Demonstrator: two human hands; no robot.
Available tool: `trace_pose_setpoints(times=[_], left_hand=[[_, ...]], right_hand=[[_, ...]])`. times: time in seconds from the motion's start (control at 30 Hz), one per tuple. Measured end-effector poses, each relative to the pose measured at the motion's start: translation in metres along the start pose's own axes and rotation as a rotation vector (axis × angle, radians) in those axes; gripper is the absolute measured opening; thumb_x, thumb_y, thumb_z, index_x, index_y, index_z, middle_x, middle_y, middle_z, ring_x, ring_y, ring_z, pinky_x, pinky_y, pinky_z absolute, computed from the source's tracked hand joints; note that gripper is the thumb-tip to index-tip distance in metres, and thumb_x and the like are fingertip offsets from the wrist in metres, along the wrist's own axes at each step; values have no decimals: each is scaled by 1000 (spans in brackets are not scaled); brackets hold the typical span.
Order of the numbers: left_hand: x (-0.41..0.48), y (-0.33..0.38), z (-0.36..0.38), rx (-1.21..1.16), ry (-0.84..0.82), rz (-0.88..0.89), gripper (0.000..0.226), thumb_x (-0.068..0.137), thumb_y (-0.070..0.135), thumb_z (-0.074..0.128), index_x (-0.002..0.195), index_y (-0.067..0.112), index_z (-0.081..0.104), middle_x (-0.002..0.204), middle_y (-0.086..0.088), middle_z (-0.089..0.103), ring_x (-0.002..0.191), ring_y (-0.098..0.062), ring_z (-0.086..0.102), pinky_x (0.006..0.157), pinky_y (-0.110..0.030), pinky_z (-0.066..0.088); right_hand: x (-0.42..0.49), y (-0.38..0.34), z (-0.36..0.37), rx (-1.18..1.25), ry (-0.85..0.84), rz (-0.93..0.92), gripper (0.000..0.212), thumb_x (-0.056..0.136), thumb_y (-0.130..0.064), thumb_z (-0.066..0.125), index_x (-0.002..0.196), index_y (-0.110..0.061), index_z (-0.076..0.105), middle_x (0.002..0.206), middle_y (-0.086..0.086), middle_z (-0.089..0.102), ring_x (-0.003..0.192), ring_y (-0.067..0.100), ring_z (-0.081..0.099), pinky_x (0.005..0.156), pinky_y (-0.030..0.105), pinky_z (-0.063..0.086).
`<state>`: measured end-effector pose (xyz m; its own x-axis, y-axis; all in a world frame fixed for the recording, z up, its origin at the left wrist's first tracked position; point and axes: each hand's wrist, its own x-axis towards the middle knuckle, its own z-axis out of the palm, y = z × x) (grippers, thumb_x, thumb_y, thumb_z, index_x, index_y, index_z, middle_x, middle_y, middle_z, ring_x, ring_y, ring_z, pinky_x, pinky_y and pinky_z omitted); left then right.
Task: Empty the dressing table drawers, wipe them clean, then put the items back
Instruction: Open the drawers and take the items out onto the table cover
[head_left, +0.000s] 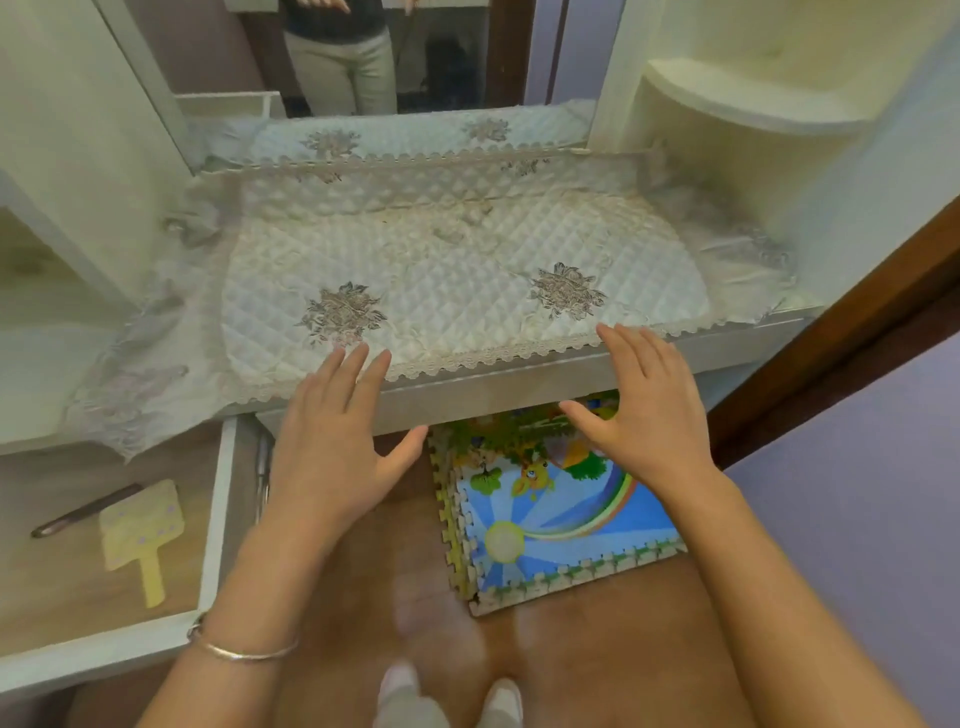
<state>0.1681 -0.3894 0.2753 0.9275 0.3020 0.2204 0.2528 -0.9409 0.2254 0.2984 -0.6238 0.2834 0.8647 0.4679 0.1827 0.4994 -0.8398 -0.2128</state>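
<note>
Head view: a quilted cloth (457, 270) covers the dressing table (493, 397) top. Left hand (332, 441) is flat, fingers straight and spread, holding nothing, with its fingertips at the cloth's front lace edge. Right hand (639, 410) is the same, further right along that edge. Cannot tell if either touches the cloth. The open drawer (221, 509) sits below-left of the cloth, just beside the left wrist. It holds a yellow paddle-shaped item (140, 525) and a dark pen-like stick (85, 511), both ungripped. A foam puzzle mat (561, 519) lies on the floor below the cloth's front edge.
</note>
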Motion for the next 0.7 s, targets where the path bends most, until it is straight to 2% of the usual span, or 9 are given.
trace_pose_setpoints(times=[0.07, 0.13, 0.23, 0.4, 0.47, 0.57, 0.63, 0.7], left_hand=[[11, 7, 20, -10, -58, -33, 74, 80, 60, 45, 139, 17, 35, 147, -7, 34, 137, -25, 23, 110, -42, 20], [21, 9, 44, -10, -115, -60, 70, 83, 56, 49, 139, 18, 35, 145, -7, 35, 136, -25, 26, 109, -42, 24], [33, 3, 82, -5, -185, -82, 66, 80, 51, 44, 134, 13, 44, 134, -9, 47, 126, -27, 40, 101, -43, 36], [43, -22, 155, -56, -426, -218, 57, 86, 49, 44, 131, 12, 48, 129, -7, 52, 121, -26, 43, 98, -38, 37], [43, -34, 184, -205, -529, -369, 53, 88, 41, 51, 132, 12, 46, 133, -7, 49, 124, -25, 41, 100, -36, 34], [51, -42, 217, -587, -627, -816, 46, 90, 30, 55, 129, 8, 47, 133, -11, 50, 121, -27, 46, 97, -31, 35], [56, -51, 238, -773, -567, -1094, 40, 90, 21, 55, 126, 4, 49, 125, -14, 54, 112, -29, 52, 89, -32, 40], [59, -61, 256, -883, -488, -1230, 33, 90, 14, 52, 121, 4, 54, 117, -12, 58, 101, -29, 56, 78, -31, 43]], right_hand=[[13, 18, 12, 26, -53, 36, 79, 82, -51, 58, 145, -18, 24, 150, 6, 31, 141, 24, 20, 116, 39, 12], [26, 32, 29, 46, -111, 70, 77, 83, -51, 56, 145, -18, 24, 149, 6, 32, 139, 24, 22, 115, 38, 14], [44, 50, 63, 67, -191, 106, 71, 84, -50, 56, 142, -18, 30, 143, 5, 40, 134, 23, 30, 110, 37, 24], [62, 64, 138, 124, -412, 181, 60, 85, -47, 57, 135, -17, 41, 132, 4, 50, 125, 22, 39, 101, 35, 35], [63, 65, 170, 199, -512, 257, 54, 85, -44, 59, 130, -16, 48, 128, 4, 54, 121, 23, 44, 95, 37, 41], [67, 65, 211, 447, -618, 475, 46, 86, -35, 62, 126, -13, 52, 125, 6, 57, 116, 25, 50, 91, 39, 43], [75, 67, 231, 646, -631, 688, 44, 86, -29, 63, 125, -12, 50, 118, 7, 58, 113, 27, 52, 92, 40, 41], [86, 73, 250, 848, -603, 895, 47, 86, -26, 63, 128, -12, 47, 118, 7, 56, 112, 27, 52, 91, 40, 41]])
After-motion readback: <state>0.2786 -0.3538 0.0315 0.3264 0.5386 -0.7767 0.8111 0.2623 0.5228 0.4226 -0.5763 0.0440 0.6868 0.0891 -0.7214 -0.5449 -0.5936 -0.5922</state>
